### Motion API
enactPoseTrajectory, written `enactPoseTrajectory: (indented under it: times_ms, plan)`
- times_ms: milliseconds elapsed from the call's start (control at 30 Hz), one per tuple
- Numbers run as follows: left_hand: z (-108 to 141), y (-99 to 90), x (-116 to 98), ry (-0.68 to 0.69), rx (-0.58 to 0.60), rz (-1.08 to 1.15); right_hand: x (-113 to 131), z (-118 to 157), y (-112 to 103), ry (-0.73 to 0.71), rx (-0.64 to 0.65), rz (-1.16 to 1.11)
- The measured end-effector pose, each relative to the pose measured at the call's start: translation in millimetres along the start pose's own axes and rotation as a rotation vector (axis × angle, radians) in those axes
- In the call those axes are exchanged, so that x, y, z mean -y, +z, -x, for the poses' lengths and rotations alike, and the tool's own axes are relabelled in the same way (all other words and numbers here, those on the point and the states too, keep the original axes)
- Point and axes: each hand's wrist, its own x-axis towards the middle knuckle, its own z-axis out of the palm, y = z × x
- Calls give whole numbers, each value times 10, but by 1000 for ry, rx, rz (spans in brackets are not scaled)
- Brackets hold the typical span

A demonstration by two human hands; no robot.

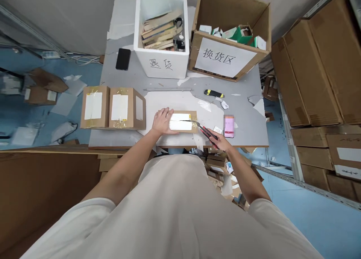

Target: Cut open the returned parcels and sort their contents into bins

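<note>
A small cardboard box [183,127] with a white label and clear tape lies flat near the table's front edge. Across its left end, my left hand [163,121] steadies it, thumb by the near side and fingers by the far side. My right hand [219,140] is closed around the handle of a black-and-red utility knife [207,132]. The knife's thin front end points left and meets the box's right part, over the label and tape. Fine detail of the blade is too small to make out.
Two taped boxes [120,114] stand left. Behind are a white foam bin [160,65] and a large carton [194,58], both filled. A yellow-black cutter [214,93], a lit phone [229,126], a black phone [123,59] and paper scraps lie about. Cartons [318,71] rise at right.
</note>
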Motion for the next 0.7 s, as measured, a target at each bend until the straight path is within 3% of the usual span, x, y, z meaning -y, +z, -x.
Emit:
enactPoseTrajectory:
  times_ms: [233, 367, 500, 633, 700]
  plan:
    - [19, 45, 20, 26, -52, -4, -186, 87, 297, 11, -80, -134]
    - [26, 73, 59, 96, -72, 8, -120, -51, 271, -13, -84, -108]
    - [11, 63, 44, 60, -69, 14, -73, -71, 191, -33, -60, -68]
    - [-69, 35, -14, -54, -95, 41, -341, 206, 299, 122, 95, 45]
    - [-106, 25, -30, -83, -108, 47, -528, 372, 343, 152, 80, 50]
